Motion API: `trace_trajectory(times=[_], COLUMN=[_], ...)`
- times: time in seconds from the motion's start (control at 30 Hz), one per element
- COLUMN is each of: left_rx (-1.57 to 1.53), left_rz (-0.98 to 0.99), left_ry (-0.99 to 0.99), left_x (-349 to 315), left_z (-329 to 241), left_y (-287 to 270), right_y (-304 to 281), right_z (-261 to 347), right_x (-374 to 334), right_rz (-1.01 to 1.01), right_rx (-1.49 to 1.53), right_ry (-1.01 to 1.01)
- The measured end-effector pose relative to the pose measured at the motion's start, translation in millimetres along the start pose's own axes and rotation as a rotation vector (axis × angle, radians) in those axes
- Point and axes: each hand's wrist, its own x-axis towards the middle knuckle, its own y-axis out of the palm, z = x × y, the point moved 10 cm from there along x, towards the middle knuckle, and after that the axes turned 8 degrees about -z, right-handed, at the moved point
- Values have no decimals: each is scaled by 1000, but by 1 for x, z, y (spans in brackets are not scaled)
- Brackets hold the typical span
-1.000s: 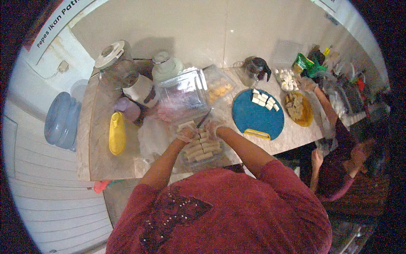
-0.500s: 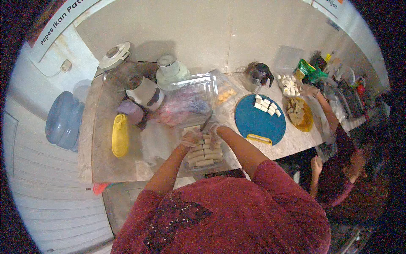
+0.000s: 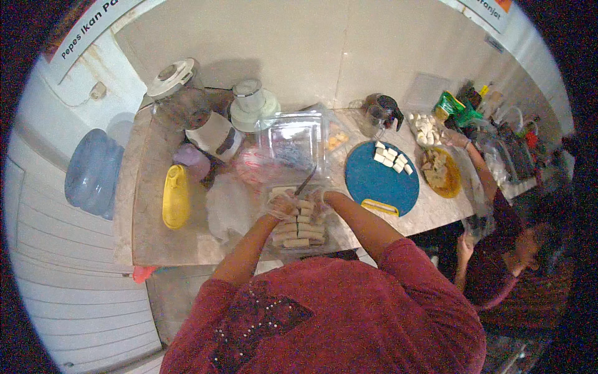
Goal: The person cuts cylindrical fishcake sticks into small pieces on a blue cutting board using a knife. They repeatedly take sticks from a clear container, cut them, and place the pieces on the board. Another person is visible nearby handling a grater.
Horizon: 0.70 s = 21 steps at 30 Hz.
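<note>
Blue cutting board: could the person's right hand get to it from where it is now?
Probably yes. The blue cutting board lies just right of the right hand, on the same counter, with nothing standing between them.

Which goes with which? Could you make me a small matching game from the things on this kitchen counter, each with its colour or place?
Things:
1. round cutting board
2. oval dish
3. big water bottle
4. rolls

Descriptions:
A. yellow, on the counter's left part
B. pale, lined up under the left hand and right hand
C. blue, with white cubes on it
D. bluish clear, off the counter's left end

Pairs: 1-C, 2-A, 3-D, 4-B
</note>
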Motion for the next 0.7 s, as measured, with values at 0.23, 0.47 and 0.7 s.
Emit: trace_trajectory(times=[0.23,0.47,0.7], left_rx=[-86,-55,-200], left_rz=[-89,-66,-40], left_ry=[-94,55,-60], left_x=[2,16,8], left_z=[27,30,19], left_y=[36,62,14], right_y=[15,28,34], right_z=[10,16,17], right_x=[-13,-23,-30], right_rz=[58,198,320], right_rx=[27,77,144], right_ry=[1,2,5])
